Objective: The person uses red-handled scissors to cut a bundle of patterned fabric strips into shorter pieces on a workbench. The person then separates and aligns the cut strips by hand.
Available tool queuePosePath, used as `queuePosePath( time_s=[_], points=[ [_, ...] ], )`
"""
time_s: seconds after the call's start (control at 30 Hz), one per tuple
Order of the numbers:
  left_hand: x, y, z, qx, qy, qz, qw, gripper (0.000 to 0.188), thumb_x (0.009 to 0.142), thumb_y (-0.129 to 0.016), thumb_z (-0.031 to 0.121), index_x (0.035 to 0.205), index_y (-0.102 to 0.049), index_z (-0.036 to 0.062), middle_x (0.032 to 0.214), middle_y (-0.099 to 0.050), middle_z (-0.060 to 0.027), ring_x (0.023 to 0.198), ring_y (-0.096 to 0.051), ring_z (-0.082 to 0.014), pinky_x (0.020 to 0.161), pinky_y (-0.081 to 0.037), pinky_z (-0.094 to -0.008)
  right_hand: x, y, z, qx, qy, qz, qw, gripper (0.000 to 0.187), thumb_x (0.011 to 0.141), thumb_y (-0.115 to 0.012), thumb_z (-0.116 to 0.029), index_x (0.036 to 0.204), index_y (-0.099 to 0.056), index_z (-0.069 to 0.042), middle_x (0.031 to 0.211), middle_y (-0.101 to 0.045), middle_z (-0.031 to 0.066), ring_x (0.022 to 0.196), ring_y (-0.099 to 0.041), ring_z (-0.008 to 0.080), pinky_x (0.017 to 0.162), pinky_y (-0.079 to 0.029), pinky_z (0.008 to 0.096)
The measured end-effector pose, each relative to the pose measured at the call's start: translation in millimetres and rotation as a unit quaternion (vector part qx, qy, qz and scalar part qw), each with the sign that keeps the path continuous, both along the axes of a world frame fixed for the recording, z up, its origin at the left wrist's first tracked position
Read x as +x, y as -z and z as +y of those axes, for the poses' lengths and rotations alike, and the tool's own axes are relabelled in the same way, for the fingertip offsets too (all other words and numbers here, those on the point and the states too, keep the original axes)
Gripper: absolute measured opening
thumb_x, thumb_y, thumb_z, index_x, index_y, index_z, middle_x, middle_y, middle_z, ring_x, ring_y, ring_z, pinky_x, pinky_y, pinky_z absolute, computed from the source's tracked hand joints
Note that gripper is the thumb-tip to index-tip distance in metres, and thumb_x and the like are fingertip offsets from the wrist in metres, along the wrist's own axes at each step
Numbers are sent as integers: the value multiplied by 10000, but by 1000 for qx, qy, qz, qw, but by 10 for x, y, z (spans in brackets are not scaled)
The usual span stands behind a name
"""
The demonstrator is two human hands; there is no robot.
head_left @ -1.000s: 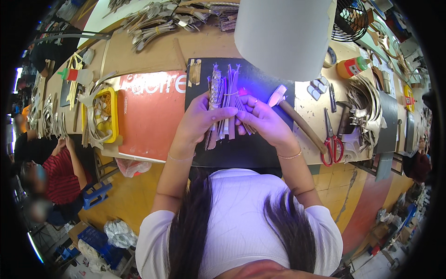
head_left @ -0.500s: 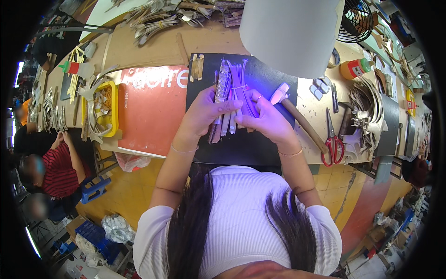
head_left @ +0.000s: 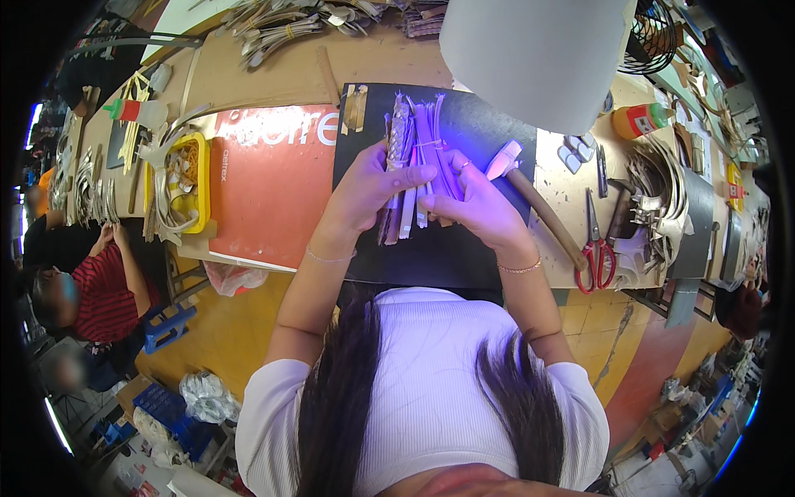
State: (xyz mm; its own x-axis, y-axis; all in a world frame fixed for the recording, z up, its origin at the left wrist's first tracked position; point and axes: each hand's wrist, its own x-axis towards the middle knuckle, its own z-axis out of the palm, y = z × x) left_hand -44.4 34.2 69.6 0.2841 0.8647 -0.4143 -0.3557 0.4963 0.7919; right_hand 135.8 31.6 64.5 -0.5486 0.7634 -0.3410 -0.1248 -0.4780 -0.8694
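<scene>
A bundle of thin strips (head_left: 424,124), with frayed upper ends and a band around it, stands over a black board (head_left: 397,272). A wider strip with a braided or scaly pattern (head_left: 400,132) lies along its left side. My left hand (head_left: 370,189) is closed around the left side and lower part of the bundle, thumb across the front. From the right, my right hand (head_left: 483,203) holds the strips between thumb and fingers; some fingertips are hidden behind them. Purple-blue light falls on the bundle and my right hand. A hammer (head_left: 542,211) lies just right of that hand.
Red-handled scissors (head_left: 594,253) and a stack of curved pale pieces (head_left: 662,195) lie at right. At left are a red board (head_left: 269,199) and a yellow basket (head_left: 203,211). A white lamp shade (head_left: 534,58) overhangs the far side. A person in striped red (head_left: 112,286) sits at left.
The view has shifted slightly, so the board and tools sit a little differently in the picture. Both hands keep their hold on the bundle, with only slight finger movement.
</scene>
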Motion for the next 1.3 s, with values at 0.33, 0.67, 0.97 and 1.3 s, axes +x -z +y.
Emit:
queuePosePath(
  time_s=[0.33,0.67,0.97,1.3],
  points=[
    [68,123,-9,21,-35,4,999,378,771,-756,110,1075,-552,19,900,-631,-52,759,-625,-123,678,-529,-275,-141,5,-41,-6,75,-12,997,625,718,-797,-136,1207,-422,-36,925,-561,-6,750,-547,50,584,-456,184],
    [-223,99,19,-7,-68,-72,995,369,880,-632,230,1162,-528,16,824,-585,-56,688,-592,-156,612,-529,-284,-50,129,34,177,79,-192,962,629,721,-774,-143,1223,-430,15,909,-591,79,750,-591,200,703,-502,304],
    [-267,20,-73,18,-30,-135,990,496,924,-543,155,1361,-346,28,1046,-592,-141,944,-627,-272,833,-536,-411,-151,18,-21,474,193,-329,794,400,756,-716,-130,1117,-585,-17,904,-620,92,853,-587,299,854,-446,390],
    [-105,106,-178,12,-8,-140,990,429,932,-558,197,1271,-330,66,938,-563,-104,731,-631,-205,655,-557,-336,-182,-134,7,606,86,-357,705,182,725,-683,-32,903,-656,-62,871,-637,35,781,-616,217,701,-454,333]
  ],
)
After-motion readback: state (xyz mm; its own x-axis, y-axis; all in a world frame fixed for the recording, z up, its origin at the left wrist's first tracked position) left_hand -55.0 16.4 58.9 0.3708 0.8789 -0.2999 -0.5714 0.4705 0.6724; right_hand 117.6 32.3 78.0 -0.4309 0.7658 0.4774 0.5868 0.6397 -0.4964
